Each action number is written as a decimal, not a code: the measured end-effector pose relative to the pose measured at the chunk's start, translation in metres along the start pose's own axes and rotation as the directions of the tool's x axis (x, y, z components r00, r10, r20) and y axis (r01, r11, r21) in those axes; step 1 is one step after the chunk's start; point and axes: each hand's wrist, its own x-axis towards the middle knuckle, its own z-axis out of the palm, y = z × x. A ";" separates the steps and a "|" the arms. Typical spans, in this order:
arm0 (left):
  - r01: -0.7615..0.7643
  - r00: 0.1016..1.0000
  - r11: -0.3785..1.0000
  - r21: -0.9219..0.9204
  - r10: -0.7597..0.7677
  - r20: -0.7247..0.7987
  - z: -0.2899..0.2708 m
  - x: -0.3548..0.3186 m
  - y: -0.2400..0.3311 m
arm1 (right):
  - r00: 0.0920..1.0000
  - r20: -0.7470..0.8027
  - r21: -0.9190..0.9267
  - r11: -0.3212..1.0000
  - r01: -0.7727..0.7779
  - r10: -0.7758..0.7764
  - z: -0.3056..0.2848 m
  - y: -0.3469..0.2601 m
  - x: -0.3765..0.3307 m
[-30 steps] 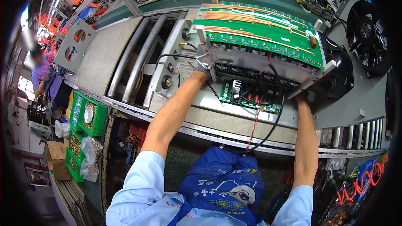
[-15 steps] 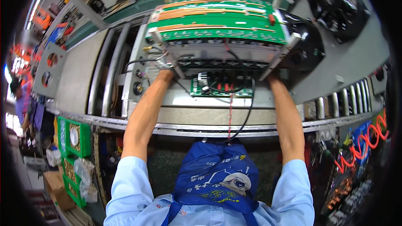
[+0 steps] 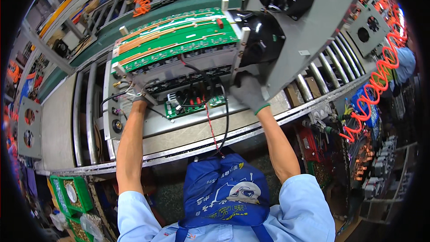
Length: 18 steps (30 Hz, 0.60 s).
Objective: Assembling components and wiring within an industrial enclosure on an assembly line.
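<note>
A green circuit board (image 3: 179,40) with copper-coloured strips sits on top of a metal chassis (image 3: 154,127) on the bench. My left hand (image 3: 139,98) reaches in at the chassis's left side, by the foot of a metal post (image 3: 127,77) and some thin wires. Its fingers are hidden. My right hand (image 3: 249,93), in a grey glove with a green cuff, is at the foot of the right metal post (image 3: 241,54). Its fingertips blend into the dark parts there. Between the hands lies a smaller green board (image 3: 186,111), with a black cable (image 3: 227,116) running past it.
A black fan housing (image 3: 262,36) stands right of the board, beside a tall grey panel (image 3: 309,49). Metal rollers (image 3: 91,112) flank the chassis. An orange coiled hose (image 3: 374,80) hangs at right. Green bins (image 3: 74,192) of small parts stand lower left.
The view has turned toward the right, so the chassis appears further left and tilted. My right hand, hidden behind the right post before, now shows beside it. My left hand stays by the left post.
</note>
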 end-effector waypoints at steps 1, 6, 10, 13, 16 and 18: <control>-0.008 1.000 1.000 0.002 0.008 0.004 0.000 0.002 -0.002 | 0.998 0.019 -0.015 0.998 -0.064 0.064 0.000 -0.006 -0.001; -0.070 0.997 0.998 -0.007 0.070 0.020 0.009 0.000 0.000 | 0.998 -0.044 -0.085 0.996 -0.037 0.034 0.012 -0.018 0.002; -0.101 0.994 0.995 -0.015 0.102 0.038 0.013 -0.005 -0.002 | 0.999 -0.030 -0.139 0.990 -0.017 0.013 0.017 -0.023 0.002; -0.103 0.994 0.995 -0.008 0.103 0.037 0.013 -0.006 -0.009 | 0.998 -0.051 -0.113 0.993 0.017 -0.023 0.016 -0.023 0.004; -0.105 0.994 0.994 0.002 0.105 0.040 0.014 -0.005 -0.016 | 0.995 -0.043 -0.062 0.995 0.084 -0.086 0.019 -0.017 0.010; -0.109 0.993 0.994 0.005 0.109 0.039 0.014 -0.004 -0.017 | 0.997 -0.002 -0.028 0.997 0.075 -0.075 0.022 -0.014 0.014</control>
